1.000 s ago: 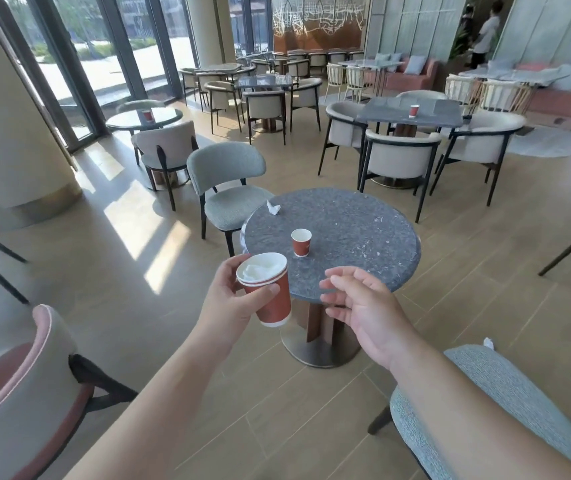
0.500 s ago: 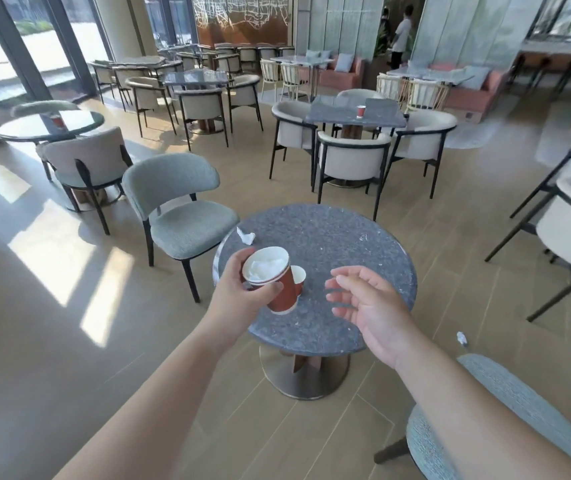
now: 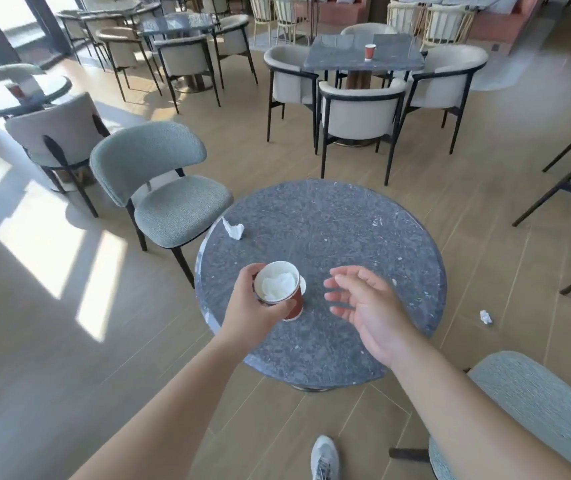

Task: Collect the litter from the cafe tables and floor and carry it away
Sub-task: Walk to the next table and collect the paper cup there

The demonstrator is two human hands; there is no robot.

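Grey stone tops the round table (image 3: pixel 346 237), and the litter on and around it reads from left to right. At the table's ten o'clock edge lies a crumpled napkin (image 3: pixel 234 229), close enough to the rim that a careless swipe could knock it onto the floor beside the green chair (image 3: pixel 166 199).

Next, the left hand (image 3: pixel 253 306) grips a red paper cup (image 3: pixel 284 292) stuffed with white tissue, fingers and thumb curled round its wall, held over the table's seven o'clock part. A white rim peeks out just behind this cup; it looks like a second cup standing on the table, mostly hidden, so that cannot be told for sure. If so, lowering the held cup onto it off-centre could tip it over, and squeezing too hard could crush the thin wall and push the tissue out.

The right hand (image 3: pixel 363 306) hovers at the table's five o'clock, fingers spread and loosely bent, holding nothing. Reaching across for the napkin, its forearm could bump the cup.

On the floor at the table's four o'clock lies a small paper wad (image 3: pixel 485 317), easy to overlook or tread on. Far off at twelve o'clock, another red cup (image 3: pixel 369 51) stands on a square table (image 3: pixel 332 57).
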